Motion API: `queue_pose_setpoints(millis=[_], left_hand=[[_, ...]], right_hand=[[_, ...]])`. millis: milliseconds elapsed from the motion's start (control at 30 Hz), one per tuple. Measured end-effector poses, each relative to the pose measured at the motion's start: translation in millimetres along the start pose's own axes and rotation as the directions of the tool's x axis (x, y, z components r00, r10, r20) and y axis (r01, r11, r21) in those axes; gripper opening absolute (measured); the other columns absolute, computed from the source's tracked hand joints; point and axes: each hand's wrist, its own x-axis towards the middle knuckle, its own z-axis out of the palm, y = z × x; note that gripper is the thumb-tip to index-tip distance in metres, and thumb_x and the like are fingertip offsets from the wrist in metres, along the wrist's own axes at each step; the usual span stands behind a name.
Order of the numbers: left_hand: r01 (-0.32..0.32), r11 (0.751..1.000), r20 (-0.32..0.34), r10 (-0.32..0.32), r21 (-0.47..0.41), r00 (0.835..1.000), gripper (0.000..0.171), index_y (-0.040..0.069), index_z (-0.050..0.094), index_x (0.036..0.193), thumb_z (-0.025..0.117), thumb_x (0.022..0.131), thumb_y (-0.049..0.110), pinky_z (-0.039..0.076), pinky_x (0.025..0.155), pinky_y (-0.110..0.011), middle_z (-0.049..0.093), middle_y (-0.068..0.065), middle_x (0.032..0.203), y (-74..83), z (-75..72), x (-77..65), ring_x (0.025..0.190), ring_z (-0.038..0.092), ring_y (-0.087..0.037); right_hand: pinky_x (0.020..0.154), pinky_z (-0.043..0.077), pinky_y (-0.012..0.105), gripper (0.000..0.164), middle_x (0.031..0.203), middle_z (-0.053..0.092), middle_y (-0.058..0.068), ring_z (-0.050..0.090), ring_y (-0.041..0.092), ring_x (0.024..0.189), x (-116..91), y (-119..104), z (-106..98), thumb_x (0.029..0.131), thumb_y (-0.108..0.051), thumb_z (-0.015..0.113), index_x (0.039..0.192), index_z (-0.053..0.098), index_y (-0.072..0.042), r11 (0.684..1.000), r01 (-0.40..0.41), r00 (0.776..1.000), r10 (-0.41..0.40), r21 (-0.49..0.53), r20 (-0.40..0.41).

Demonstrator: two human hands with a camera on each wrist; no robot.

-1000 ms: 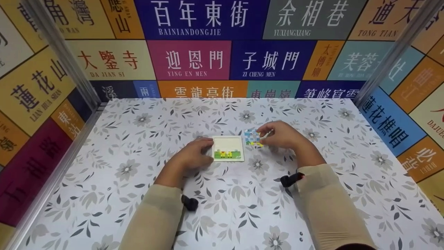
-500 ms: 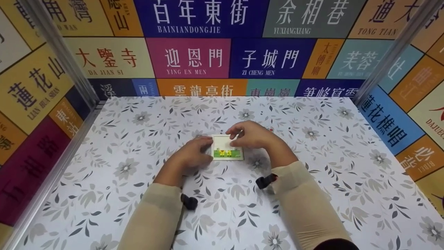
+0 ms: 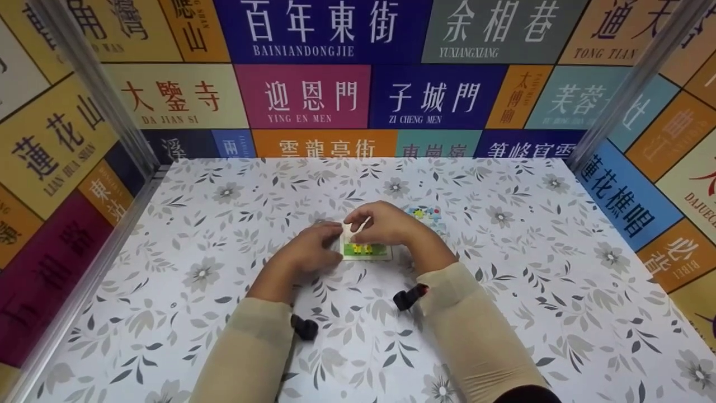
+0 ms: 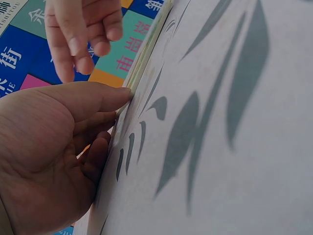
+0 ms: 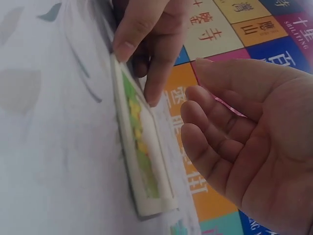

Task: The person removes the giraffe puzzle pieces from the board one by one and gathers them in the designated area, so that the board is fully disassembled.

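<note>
A small cream puzzle tray (image 3: 382, 253) lies on the patterned tabletop, a printed strip of green and yellow along its near side. My left hand (image 3: 313, 249) holds its left side, thumb at the near corner and index finger at the far corner, as the right wrist view shows. Over the tray hovers my right hand (image 3: 386, 225), its fingers loosely bent with nothing between them. In the right wrist view, its fingers (image 5: 198, 139) stand apart from the tray. Blue puzzle pieces (image 3: 436, 219) with yellow and red spots lie to the right, partly hidden by the right wrist.
White cloth with grey flowers and leaves covers the table (image 3: 224, 347). Colourful panels with large characters form a back wall (image 3: 305, 98) and both sides. A clear upright post (image 3: 120, 106) stands at each back corner.
My right hand has moved left from the blue pieces to above the tray. The left hand and the tray have stayed in place.
</note>
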Motion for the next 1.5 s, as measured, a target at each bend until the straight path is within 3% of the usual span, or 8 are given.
queue_pose_setpoints(millis=[167, 433, 767, 1233, 1500], left_hand=[[-0.024, 1.0, 0.004, 0.024, -0.007, 1.0, 0.072, 0.015, 0.053, 0.159, 0.075, 0.09, 0.021, 0.022, 0.137, -0.047, 0.044, 0.002, 0.17, -0.6, -1.0, 1.4, 0.164, 0.031, -0.025], [-0.001, 1.0, 0.002, 0.001, -0.016, 1.0, 0.073, 0.017, 0.053, 0.159, 0.075, 0.09, 0.021, 0.021, 0.137, -0.048, 0.044, 0.005, 0.17, 0.7, 0.1, 0.3, 0.165, 0.03, -0.026], [-0.036, 0.999, 0.006, 0.036, -0.025, 0.999, 0.071, 0.011, 0.051, 0.16, 0.073, 0.092, 0.018, 0.024, 0.136, -0.047, 0.044, 0.0, 0.171, 1.3, -1.3, -2.1, 0.164, 0.031, -0.028], [-0.004, 1.0, 0.012, 0.004, -0.017, 1.0, 0.073, 0.016, 0.052, 0.16, 0.075, 0.091, 0.02, 0.021, 0.137, -0.048, 0.042, 0.005, 0.172, 1.7, -0.8, -0.4, 0.165, 0.029, -0.026], [-0.021, 1.0, 0.008, 0.021, -0.024, 1.0, 0.073, 0.014, 0.052, 0.16, 0.075, 0.091, 0.019, 0.022, 0.137, -0.047, 0.044, 0.003, 0.171, 0.9, -1.4, -0.7, 0.165, 0.03, -0.026]], right_hand=[[0.086, 0.061, 0.031, 0.041, 0.119, 0.076, 0.009, 0.075, 0.025, 0.11, 3, 13, 6, 0.092, -0.01, 0.079, 0.133, 0.073, -0.009, 0.999, -0.024, 1.0, 0.024, 0.02, 0.017], [0.106, 0.057, 0.042, 0.049, 0.13, 0.075, 0.008, 0.069, 0.026, 0.119, 7, 19, 13, 0.084, -0.008, 0.084, 0.132, 0.074, -0.009, 0.995, -0.036, 0.998, 0.041, -0.092, 0.05], [0.085, 0.055, 0.031, 0.042, 0.11, 0.074, 0.0, 0.065, 0.016, 0.096, 7, 14, 18, 0.085, -0.006, 0.08, 0.125, 0.078, -0.017, 0.984, -0.1, 0.993, 0.108, -0.148, 0.052], [0.084, 0.053, 0.029, 0.042, 0.108, 0.072, 0.0, 0.064, 0.015, 0.097, 6, 9, 19, 0.083, -0.001, 0.077, 0.122, 0.077, -0.017, 0.977, -0.148, 0.987, 0.156, -0.15, 0.043], [0.081, 0.051, 0.029, 0.039, 0.104, 0.068, 0.0, 0.061, 0.016, 0.094, 5, 8, 20, 0.083, 0.002, 0.075, 0.117, 0.074, -0.017, 0.982, -0.14, 0.988, 0.147, -0.13, 0.044]])
